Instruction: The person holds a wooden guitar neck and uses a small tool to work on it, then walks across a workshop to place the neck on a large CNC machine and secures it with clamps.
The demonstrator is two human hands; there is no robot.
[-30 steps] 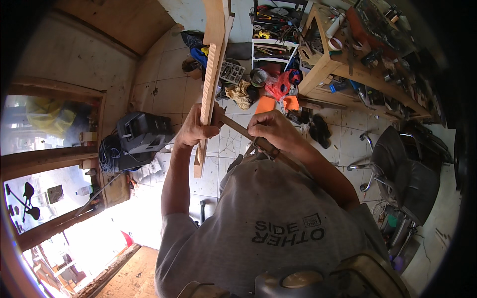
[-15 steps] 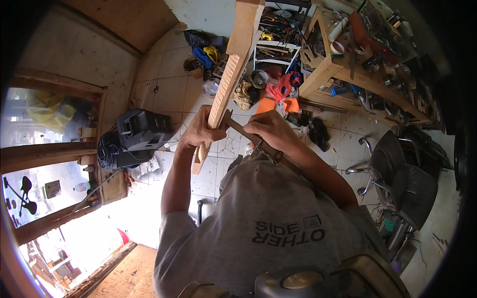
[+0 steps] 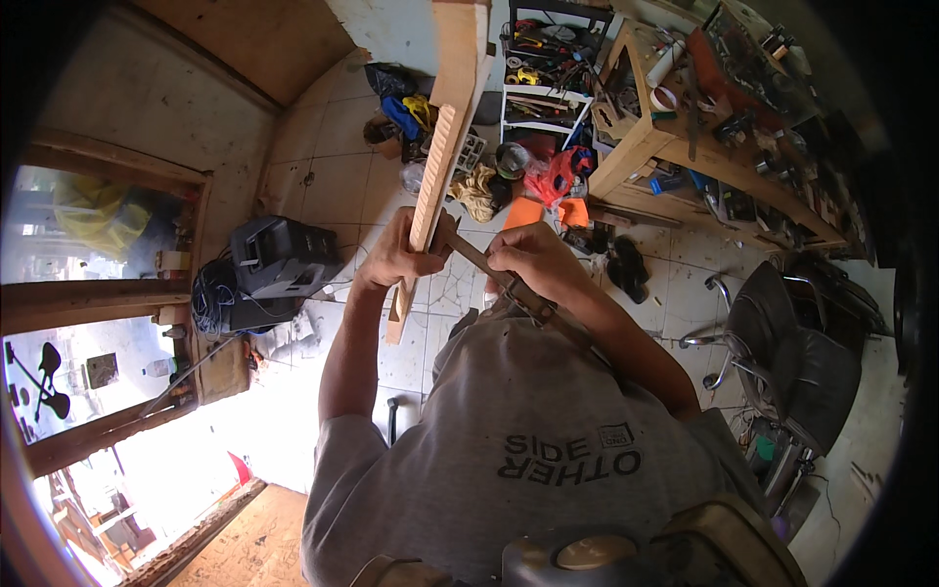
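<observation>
My left hand [image 3: 403, 256] is wrapped round a long pale wooden piece shaped like a guitar neck [image 3: 438, 161]. It stands up before me, slightly tilted, with slanted notches along one edge and a wider block at its upper end. Between thumb and fingers, my right hand [image 3: 536, 262] grips a dark metal caliper [image 3: 477, 256]. The caliper's jaw end is right beside the wood at my left hand; whether it touches cannot be made out. Its other end runs back toward my grey shirt [image 3: 548, 401].
At the right is a wooden workbench [image 3: 626, 161] crowded with tools, with a black office chair [image 3: 782, 333] nearer me. A shelf rack [image 3: 548, 98] of tools and several bags stand ahead. Left, a black machine [image 3: 284, 256] sits on the tiled floor by a glazed wooden frame [image 3: 108, 298].
The upper end of the guitar neck has swung left. The caliper has turned slightly and my right hand has dipped a little. Both hands keep their grips.
</observation>
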